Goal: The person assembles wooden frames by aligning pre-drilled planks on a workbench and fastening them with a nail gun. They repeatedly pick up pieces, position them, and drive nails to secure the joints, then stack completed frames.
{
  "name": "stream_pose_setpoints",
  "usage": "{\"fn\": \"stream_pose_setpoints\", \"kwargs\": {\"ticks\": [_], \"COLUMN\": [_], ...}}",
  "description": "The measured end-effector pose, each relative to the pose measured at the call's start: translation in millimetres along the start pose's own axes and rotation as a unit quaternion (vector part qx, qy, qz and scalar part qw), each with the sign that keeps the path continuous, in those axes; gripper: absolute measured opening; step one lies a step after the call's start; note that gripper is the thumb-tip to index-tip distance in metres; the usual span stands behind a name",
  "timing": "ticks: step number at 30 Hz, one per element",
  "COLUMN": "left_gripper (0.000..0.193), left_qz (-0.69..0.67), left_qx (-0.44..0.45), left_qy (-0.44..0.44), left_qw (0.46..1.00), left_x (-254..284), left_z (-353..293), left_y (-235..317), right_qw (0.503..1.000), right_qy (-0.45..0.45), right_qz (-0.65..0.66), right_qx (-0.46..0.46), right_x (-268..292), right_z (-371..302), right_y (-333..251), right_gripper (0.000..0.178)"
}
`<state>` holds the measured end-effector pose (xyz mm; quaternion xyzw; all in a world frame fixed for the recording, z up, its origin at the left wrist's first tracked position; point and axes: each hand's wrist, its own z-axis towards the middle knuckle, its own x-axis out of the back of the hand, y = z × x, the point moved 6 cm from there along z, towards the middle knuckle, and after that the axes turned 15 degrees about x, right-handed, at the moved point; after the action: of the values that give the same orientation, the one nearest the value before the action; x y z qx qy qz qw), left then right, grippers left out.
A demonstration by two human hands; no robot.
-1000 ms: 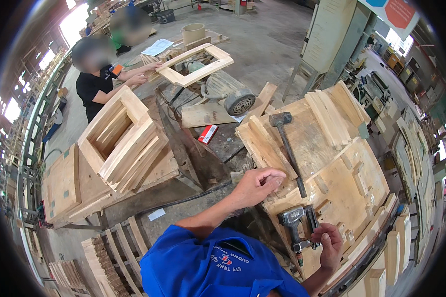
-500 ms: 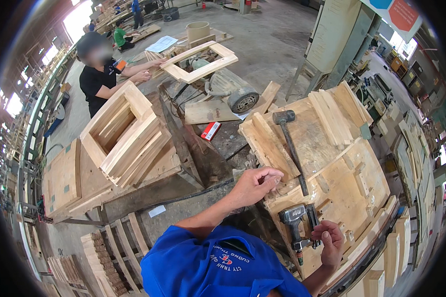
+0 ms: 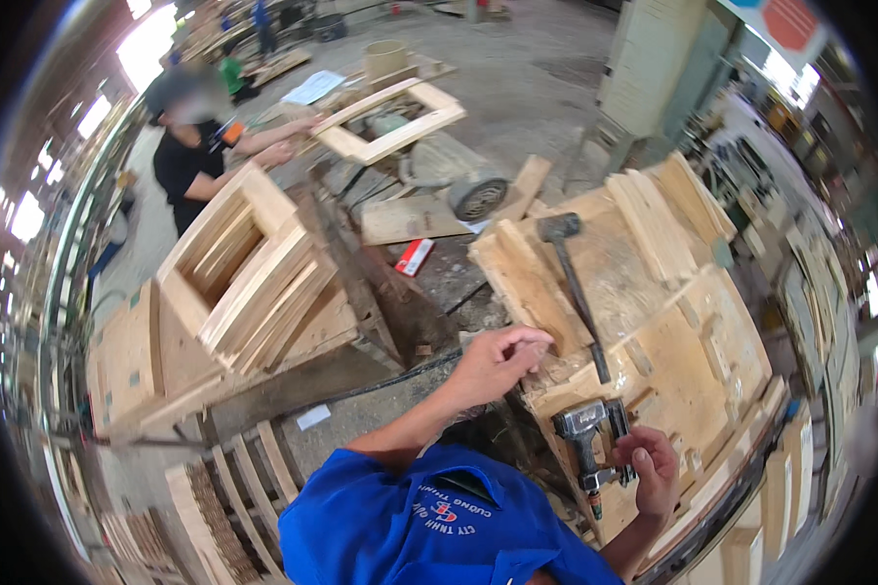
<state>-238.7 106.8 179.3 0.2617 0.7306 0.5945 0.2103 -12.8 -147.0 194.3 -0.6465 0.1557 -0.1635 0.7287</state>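
Note:
My left hand hovers at the near left edge of the workbench, its fingers bent together; whatever they may pinch is too small to make out. Beyond it lies a mallet with a dark head and long handle, next to a thick wooden board. A grey and black nail gun rests on the bench between my hands. Just right of it, my right hand is loosely bent with thumb and fingers apart, and nothing shows in it.
Wooden blocks are fixed on the bench panel, and pale slats lie at its far side. Stacked wooden frames stand on a left table. Across from me, a co-worker holds a wooden frame. A pallet lies low left.
The whole view has shifted slightly and blurred. My right hand has moved up a little beside the nail gun; my left hand stays nearly where it was.

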Motion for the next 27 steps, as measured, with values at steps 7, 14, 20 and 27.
{"fn": "stream_pose_setpoints", "kwargs": {"ticks": [7,14,20,27], "left_gripper": [0.025,0.022,0.021,0.024], "left_qz": [-0.055,-0.035,0.008,0.231], "left_qx": [0.040,-0.019,-0.042,-0.204], "left_qy": [0.028,-0.013,0.011,0.244], "left_qw": [0.997,0.999,0.999,0.919], "left_x": [12,0,-35,-24], "left_z": [2,39,77,82], "left_y": [7,24,35,55], "right_qw": [0.998,0.998,0.985,0.937], "right_qy": [-0.070,0.056,0.168,0.342], "right_qz": [0.005,0.028,0.007,0.075], "right_qx": [0.001,-0.015,-0.035,-0.007], "right_x": [-8,33,85,189], "right_z": [18,5,-2,36], "right_y": [4,2,18,66], "right_gripper": [0.035,0.032,0.029,0.032]}}
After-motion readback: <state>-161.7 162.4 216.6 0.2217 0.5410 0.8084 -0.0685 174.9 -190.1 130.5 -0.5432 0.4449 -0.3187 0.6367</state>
